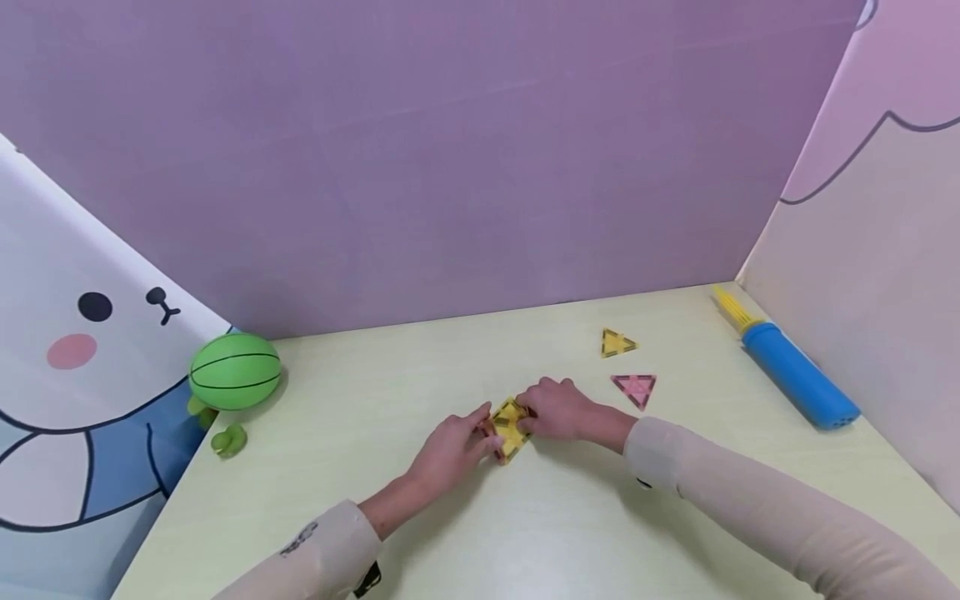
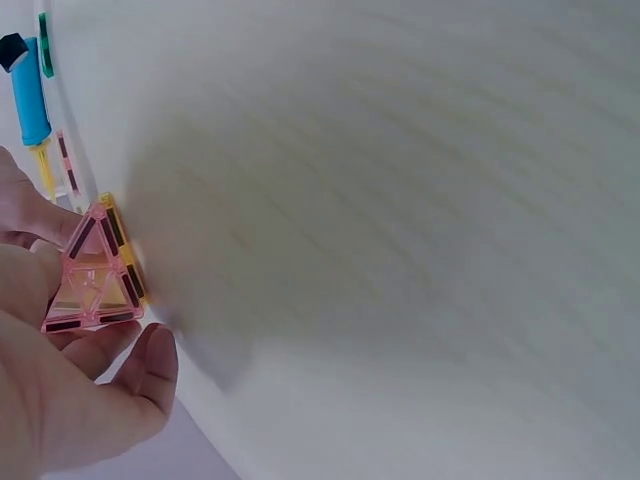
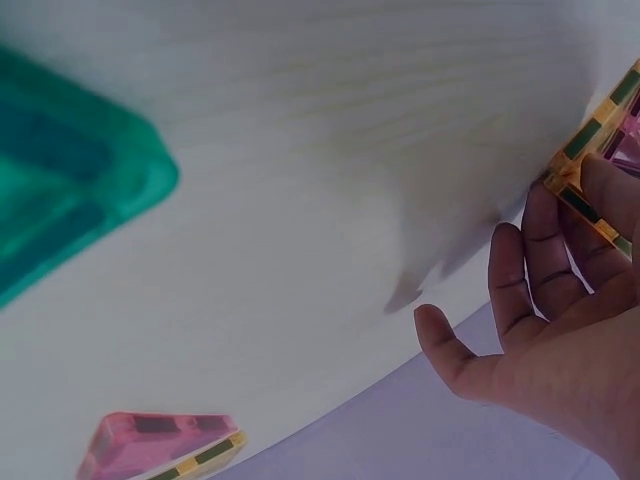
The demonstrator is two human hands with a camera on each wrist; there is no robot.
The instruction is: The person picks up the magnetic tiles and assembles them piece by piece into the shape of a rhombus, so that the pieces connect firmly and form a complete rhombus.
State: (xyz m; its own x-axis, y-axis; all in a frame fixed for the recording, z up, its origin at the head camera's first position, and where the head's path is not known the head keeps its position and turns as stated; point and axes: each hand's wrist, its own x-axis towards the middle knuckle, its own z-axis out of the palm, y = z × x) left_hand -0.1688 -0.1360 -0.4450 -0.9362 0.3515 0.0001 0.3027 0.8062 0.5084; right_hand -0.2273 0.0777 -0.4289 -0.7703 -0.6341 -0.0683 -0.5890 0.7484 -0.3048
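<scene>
Over the middle of the table, both hands hold a small cluster of triangular magnetic tiles. Its yellow tiles (image 1: 511,433) face up in the head view, with a pink tile (image 2: 92,280) on the left side. My left hand (image 1: 447,457) grips the pink side, thumb and fingers at its edges. From the other side my right hand (image 1: 558,410) pinches a yellow tile (image 3: 583,200) by its corner between thumb and forefinger, the other fingers loosely bent. A loose pink triangle tile (image 1: 636,388) and a loose yellow triangle tile (image 1: 618,342) lie beyond the right wrist.
A blue pump (image 1: 801,375) with a yellow nozzle lies along the right wall. At the left edge sit a striped green ball (image 1: 236,372) and a small green object (image 1: 228,440). A green tile (image 3: 80,170) looms close in the right wrist view. A purple wall (image 1: 465,167) closes the back.
</scene>
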